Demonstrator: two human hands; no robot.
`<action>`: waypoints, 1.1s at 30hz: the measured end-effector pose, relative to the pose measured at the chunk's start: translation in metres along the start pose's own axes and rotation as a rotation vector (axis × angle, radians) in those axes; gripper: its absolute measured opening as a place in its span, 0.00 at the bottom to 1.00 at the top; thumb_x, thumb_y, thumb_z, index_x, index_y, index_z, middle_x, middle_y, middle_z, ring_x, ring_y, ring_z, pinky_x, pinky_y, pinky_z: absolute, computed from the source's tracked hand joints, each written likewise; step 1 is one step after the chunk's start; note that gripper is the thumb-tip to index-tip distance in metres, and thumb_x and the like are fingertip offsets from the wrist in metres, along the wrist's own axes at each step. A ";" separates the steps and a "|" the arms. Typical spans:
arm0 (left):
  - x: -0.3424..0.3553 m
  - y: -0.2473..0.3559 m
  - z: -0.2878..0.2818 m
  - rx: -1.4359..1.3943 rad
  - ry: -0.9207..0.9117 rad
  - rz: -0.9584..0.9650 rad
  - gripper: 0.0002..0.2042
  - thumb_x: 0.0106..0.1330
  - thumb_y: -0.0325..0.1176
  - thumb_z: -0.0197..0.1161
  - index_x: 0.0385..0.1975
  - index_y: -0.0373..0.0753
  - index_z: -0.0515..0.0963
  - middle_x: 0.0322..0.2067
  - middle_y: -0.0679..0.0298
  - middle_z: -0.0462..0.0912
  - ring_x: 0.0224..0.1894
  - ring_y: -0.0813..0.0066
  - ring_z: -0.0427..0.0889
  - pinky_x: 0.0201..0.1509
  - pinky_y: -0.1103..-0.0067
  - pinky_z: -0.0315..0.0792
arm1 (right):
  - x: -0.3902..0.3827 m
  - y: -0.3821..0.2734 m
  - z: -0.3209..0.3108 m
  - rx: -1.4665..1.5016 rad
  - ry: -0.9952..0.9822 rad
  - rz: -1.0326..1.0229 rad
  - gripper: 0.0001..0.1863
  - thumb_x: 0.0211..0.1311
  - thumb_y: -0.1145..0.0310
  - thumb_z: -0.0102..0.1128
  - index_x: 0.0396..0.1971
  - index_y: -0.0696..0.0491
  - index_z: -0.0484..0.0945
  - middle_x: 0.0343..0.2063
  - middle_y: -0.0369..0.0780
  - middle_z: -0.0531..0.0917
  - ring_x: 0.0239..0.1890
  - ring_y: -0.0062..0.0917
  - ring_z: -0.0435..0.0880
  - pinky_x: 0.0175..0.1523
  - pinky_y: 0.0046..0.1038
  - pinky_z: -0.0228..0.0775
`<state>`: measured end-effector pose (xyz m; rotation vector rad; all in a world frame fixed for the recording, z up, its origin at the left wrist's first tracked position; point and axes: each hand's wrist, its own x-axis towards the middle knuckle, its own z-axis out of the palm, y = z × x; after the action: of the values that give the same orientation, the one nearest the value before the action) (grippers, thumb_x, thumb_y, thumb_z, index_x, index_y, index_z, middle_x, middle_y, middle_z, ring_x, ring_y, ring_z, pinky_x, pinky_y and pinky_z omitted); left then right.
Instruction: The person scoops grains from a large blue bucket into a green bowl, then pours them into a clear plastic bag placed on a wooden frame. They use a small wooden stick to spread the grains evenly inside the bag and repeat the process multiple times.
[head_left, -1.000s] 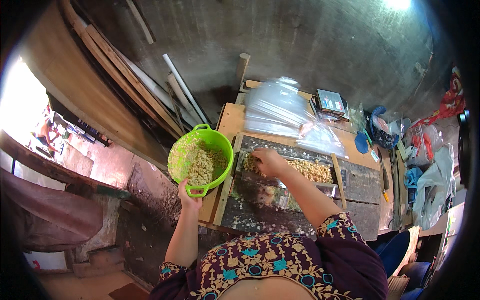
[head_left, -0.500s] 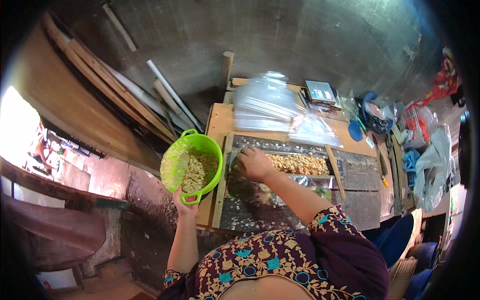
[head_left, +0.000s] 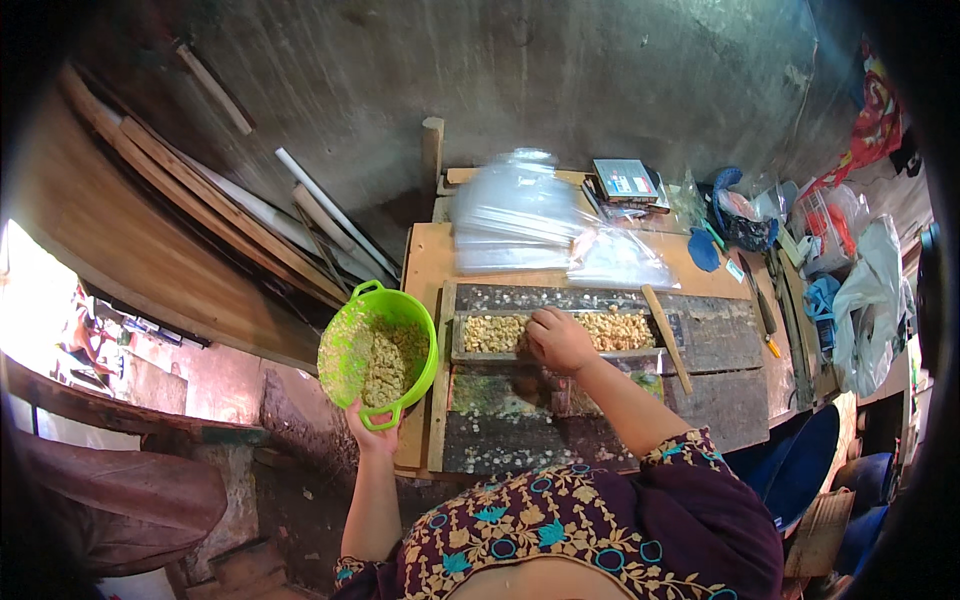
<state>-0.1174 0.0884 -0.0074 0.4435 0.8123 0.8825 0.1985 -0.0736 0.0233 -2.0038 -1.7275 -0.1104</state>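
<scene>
My left hand (head_left: 372, 430) is closed on the lower handle of a lime-green colander-like basin (head_left: 429, 362), tilted beside the table's left edge. Pale, broken bean-like pieces (head_left: 385, 365) lie inside it and cling to its wall. My right hand (head_left: 560, 340) rests on a layer of the same pieces (head_left: 495, 332) in a long, narrow wooden frame (head_left: 458, 338). Its fingers are bent down into the layer, slightly apart, and their tips are partly hidden. Pieces show on both sides of that hand.
A wooden stick (head_left: 666, 338) lies across the frame's right end. Beyond are clear plastic bags (head_left: 515, 220) and a box-shaped item (head_left: 624, 180). An orange-tipped knife (head_left: 765, 318) lies right, near bulging bags (head_left: 868, 315). Dark boards (head_left: 720, 345) cover the tabletop (head_left: 428, 262); pipes and planks lean left.
My right hand has moved right from the frame's left end to its middle, uncovering pieces at that end. My left hand still holds the basin, and the view has shifted slightly.
</scene>
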 end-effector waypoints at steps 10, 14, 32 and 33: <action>0.006 -0.004 -0.014 0.097 -0.060 0.010 0.33 0.50 0.56 0.53 0.57 0.50 0.61 0.53 0.63 0.68 0.51 0.61 0.69 0.47 0.63 0.65 | 0.029 -0.026 0.002 0.006 -0.030 -0.031 0.07 0.48 0.70 0.54 0.30 0.52 0.77 0.37 0.39 0.78 0.46 0.35 0.73 0.53 0.37 0.62; 0.005 -0.004 -0.012 0.000 -0.012 0.010 0.29 0.53 0.50 0.52 0.55 0.44 0.62 0.50 0.59 0.71 0.48 0.58 0.73 0.46 0.62 0.71 | 0.050 -0.048 0.017 0.001 -0.100 -0.074 0.06 0.48 0.71 0.53 0.26 0.51 0.78 0.34 0.37 0.77 0.45 0.33 0.73 0.52 0.36 0.63; 0.001 -0.001 -0.010 0.073 -0.014 -0.012 0.31 0.50 0.56 0.54 0.53 0.49 0.64 0.50 0.63 0.70 0.47 0.62 0.71 0.43 0.65 0.68 | 0.050 -0.048 0.021 -0.003 -0.076 0.002 0.07 0.49 0.72 0.51 0.26 0.52 0.78 0.36 0.39 0.78 0.45 0.35 0.73 0.52 0.36 0.64; 0.000 0.000 -0.009 0.080 -0.007 -0.015 0.30 0.50 0.56 0.54 0.53 0.49 0.64 0.49 0.63 0.70 0.47 0.62 0.71 0.43 0.65 0.68 | 0.046 -0.044 0.013 0.047 -0.054 0.062 0.07 0.48 0.73 0.52 0.27 0.53 0.79 0.35 0.40 0.78 0.44 0.36 0.73 0.51 0.36 0.65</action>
<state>-0.1241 0.0882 -0.0127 0.5098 0.8452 0.8362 0.1623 -0.0229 0.0430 -2.0406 -1.6833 0.0045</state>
